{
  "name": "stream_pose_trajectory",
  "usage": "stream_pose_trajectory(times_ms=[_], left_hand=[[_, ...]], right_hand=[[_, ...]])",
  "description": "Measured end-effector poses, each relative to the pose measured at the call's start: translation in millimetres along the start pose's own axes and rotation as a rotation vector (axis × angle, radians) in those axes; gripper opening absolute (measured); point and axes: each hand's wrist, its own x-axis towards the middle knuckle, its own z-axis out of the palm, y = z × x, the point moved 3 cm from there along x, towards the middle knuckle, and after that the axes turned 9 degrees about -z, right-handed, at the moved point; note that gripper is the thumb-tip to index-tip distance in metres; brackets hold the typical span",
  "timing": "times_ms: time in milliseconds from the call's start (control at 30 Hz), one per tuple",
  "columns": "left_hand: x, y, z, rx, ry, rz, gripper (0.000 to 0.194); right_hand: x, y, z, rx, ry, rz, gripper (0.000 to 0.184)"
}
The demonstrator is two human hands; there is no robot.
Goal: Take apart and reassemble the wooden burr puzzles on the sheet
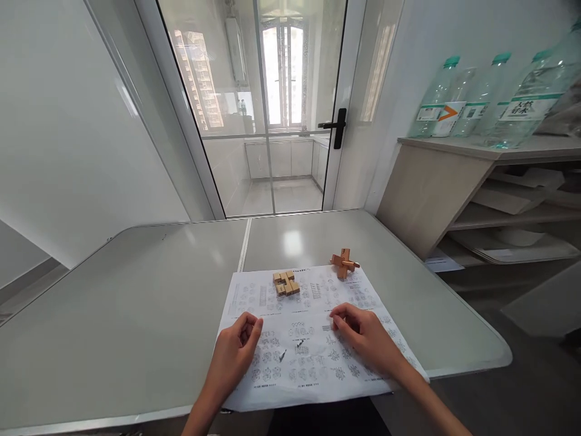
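Observation:
My left hand (236, 351) rests on the left part of a large printed sheet (318, 375), its fingers loosely curled in and nothing visible in them. Over the sheet's right part lies my right hand (363, 333), also curled, with thumb and forefinger near each other and nothing seen between them. Beyond my hands, a light wooden block puzzle (285, 283) sits on the sheet in a flat cluster. A darker brown wooden burr puzzle (344, 263) with crossed pieces stands at the sheet's far right corner. Both puzzles are apart from my hands. Rows of small line drawings cover the paper.
The sheet lies on a pale grey table (136, 315), reaching over its front edge. To the right stands a wooden shelf unit (431, 181) with several plastic water bottles (474, 100) on top and papers inside. A glass door (272, 151) with a black handle is behind the table.

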Motion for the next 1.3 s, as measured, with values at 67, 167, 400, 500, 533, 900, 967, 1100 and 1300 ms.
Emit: stream_pose_trajectory(times_ms=[67,167,400,500,533,900,967,1100,1300], left_hand=[[0.7,-0.2,0.2,0.009,0.001,0.005,0.051],[1.1,1.0,0.4,0.027,0.007,0.014,0.051],[-0.3,2.9,-0.1,0.104,0.004,0.034,0.049],[1.2,7.4,1.3,0.189,0.004,0.061,0.043],[2.8,10.2,2.1,0.22,0.016,0.077,0.041],[69.3,43.3,28.7,0.541,0.134,0.204,0.072],[82.1,47.6,31.9,0.579,0.142,0.197,0.078],[99.2,54.6,35.8,0.603,0.112,0.224,0.08],[114.0,59.0,38.6,0.566,0.029,0.287,0.068]], right_hand=[[0.2,0.4,1.4,-0.014,0.011,-0.006,0.03],[0.7,2.0,3.1,-0.026,0.018,-0.01,0.029],[1.6,0.3,3.4,-0.03,0.03,-0.008,0.029],[1.2,0.0,3.6,-0.016,0.028,-0.001,0.03],[1.2,0.2,3.7,-0.013,0.028,-0.001,0.03],[2.5,0.0,2.9,-0.032,0.055,-0.009,0.027],[2.8,-1.2,2.6,-0.035,0.057,-0.004,0.028],[3.6,-1.8,2.7,-0.032,0.062,-0.012,0.028],[3.9,0.2,2.9,-0.031,0.061,-0.018,0.028]])
